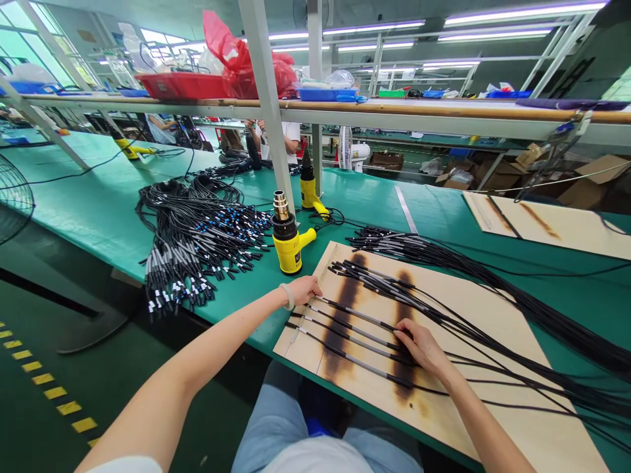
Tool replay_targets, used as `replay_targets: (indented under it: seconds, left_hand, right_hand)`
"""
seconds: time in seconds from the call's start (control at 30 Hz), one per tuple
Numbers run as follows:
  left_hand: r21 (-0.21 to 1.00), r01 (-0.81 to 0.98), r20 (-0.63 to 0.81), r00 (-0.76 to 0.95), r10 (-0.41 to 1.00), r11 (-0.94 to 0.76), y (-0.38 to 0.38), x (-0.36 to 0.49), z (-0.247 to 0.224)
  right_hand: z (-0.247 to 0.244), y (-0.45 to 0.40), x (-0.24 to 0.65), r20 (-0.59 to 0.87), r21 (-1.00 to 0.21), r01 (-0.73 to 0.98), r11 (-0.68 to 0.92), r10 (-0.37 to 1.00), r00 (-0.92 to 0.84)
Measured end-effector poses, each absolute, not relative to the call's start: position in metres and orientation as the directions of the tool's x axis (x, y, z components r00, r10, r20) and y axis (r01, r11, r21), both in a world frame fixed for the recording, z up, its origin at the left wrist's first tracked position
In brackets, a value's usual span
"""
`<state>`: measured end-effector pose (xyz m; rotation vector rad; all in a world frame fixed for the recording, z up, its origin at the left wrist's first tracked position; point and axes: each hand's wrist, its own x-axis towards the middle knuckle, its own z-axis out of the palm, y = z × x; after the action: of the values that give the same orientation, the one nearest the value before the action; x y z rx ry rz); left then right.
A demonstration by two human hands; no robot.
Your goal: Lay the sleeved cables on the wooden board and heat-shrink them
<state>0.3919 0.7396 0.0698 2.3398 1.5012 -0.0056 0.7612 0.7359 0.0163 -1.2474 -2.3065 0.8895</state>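
My left hand [304,290] pinches the tip of a black cable [352,310] at the upper left of a scorched wooden board [458,295]. Farther along the same cable, my right hand [419,343] grips it with thumb and fingers, near the second burn mark. Nearer to me, several more cables [367,371] with grey sleeve sections lie side by side across the two dark scorch bands. Behind my hands a loose bunch of cables [389,284] rests on the board. Just beyond the board's left corner a yellow heat gun [288,246] stands nozzle up.
A big heap of cables [197,223] lies on the green table [256,328] at left. Another long bundle [444,253] runs behind the board. A second heat gun [309,187] stands by a white post [269,98]. A shelf [419,113] with trays spans above; a person [290,138] sits beyond.
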Motion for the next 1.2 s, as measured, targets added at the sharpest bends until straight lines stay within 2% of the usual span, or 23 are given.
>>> replay_targets:
  seconds: [0.37,0.7,1.2]
  left_hand:
    - [0.32,0.892,-0.215,0.398,0.892,-0.32,0.741,0.384,0.063]
    - [0.353,0.875,-0.21,0.418,0.884,-0.33,0.738,0.384,0.059]
    - [0.329,0.864,-0.189,0.456,0.87,-0.381,0.74,0.382,0.059]
  right_hand:
    - [0.012,0.735,0.761,0.041,-0.66,0.612,0.434,0.835,-0.548]
    - [0.014,0.734,0.784,0.124,-0.617,0.607,0.501,0.824,-0.553]
    - [0.014,0.738,0.788,0.115,-0.652,0.59,0.476,0.832,-0.543]
